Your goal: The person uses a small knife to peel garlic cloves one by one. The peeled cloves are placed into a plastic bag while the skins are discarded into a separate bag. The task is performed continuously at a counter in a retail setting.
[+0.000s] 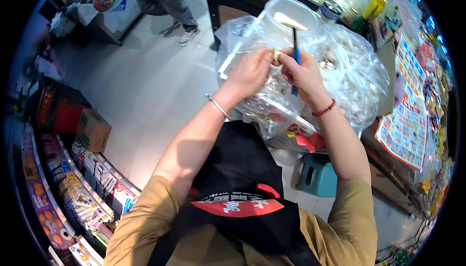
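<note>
My left hand (251, 73) is closed, its thumb and fingertips pinching a small pale yellowish piece (276, 56). My right hand (307, 78) is closed around a slim black-and-blue tool (295, 48), held roughly upright; I cannot tell its exact kind. The right thumb and fingertips meet the same small piece from the other side. Below both hands spreads a large clear plastic bag (357, 67) with many whitish and greyish lumps inside. Just beyond my fingers stands a translucent white plastic tub (291, 11), partly wrapped by the bag's edge.
A dark-lidded jar (331, 10) and a yellow-capped bottle (374, 7) stand behind the bag. On the right hangs a colourful printed sheet (405, 115). A teal stool (318, 176) is under the work surface. Shelves of packages (80, 188) and a cardboard box (93, 130) lie left; a person (170, 1) stands farther off.
</note>
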### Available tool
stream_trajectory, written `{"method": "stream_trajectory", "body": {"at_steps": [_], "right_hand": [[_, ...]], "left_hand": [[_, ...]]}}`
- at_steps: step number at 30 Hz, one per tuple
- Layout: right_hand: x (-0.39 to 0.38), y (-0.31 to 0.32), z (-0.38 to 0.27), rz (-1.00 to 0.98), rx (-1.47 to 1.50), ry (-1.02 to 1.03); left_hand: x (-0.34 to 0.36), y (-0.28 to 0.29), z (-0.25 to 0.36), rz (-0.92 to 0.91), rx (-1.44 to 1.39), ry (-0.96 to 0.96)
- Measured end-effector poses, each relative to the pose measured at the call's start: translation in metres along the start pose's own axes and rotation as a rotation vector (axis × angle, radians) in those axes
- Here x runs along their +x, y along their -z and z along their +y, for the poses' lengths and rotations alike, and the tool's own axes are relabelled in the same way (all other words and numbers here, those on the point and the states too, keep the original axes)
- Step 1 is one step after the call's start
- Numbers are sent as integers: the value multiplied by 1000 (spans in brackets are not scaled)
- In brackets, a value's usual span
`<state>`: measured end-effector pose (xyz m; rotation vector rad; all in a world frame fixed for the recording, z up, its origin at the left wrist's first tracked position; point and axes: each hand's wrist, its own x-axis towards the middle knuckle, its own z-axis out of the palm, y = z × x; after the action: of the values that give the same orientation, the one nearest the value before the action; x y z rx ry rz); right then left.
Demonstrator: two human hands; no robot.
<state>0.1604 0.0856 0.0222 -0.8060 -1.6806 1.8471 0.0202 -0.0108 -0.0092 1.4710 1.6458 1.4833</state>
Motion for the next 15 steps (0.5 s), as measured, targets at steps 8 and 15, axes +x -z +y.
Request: {"method": "stream_trajectory", "body": {"at_steps": [8, 15], "right_hand": [[-5, 1, 0, -82, 33, 19], [6, 9, -2, -283, 267, -104]], "left_hand": [[6, 1, -14, -119, -343, 64], [4, 29, 0, -358, -673, 214]]}}
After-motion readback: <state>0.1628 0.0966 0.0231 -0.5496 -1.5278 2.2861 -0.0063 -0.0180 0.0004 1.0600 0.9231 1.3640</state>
